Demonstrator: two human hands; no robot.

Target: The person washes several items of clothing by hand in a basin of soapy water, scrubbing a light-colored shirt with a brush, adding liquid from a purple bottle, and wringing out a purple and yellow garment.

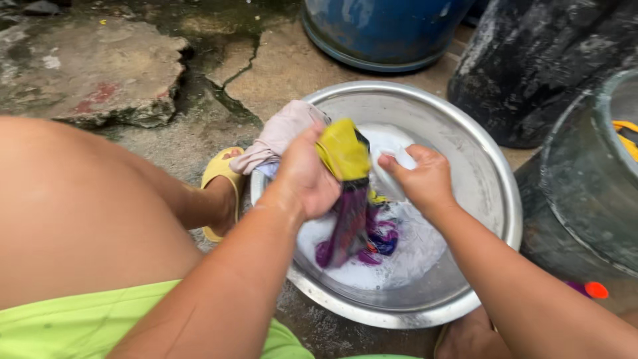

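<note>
I am squatting over a wide steel basin (495, 173) and hand-washing a yellow and purple garment (350, 193). My left hand (307, 174) is clenching the cloth near its yellow top, fingers wrapped tight around the bunched fabric, and lifting it so the purple length is hanging down into the soapy water (412, 256) at the bottom of the basin. My right hand (420, 178) is closing around a small white thing (399, 158), which I take for a piece of soap, though my fingers are covering most of it. It is sitting just beside the yellow part of the cloth, not quite touching it as far as I can tell.

I judge I am in the soaping or scrubbing step. Going on would call for keeping the cloth taut in my left hand while pressing the white piece firmly along the fabric, above the water so the suds are staying on it.

A pale pinkish cloth (282, 133) is draping over the basin's rim behind my left hand and could be slipping in. My foot in a yellow sandal (219, 176) is resting on the cracked concrete floor (266, 73) close to the rim. A blue barrel (385, 30), a black barrel (531, 66) and a grey tub (585, 193) are crowding the far and right sides.
</note>
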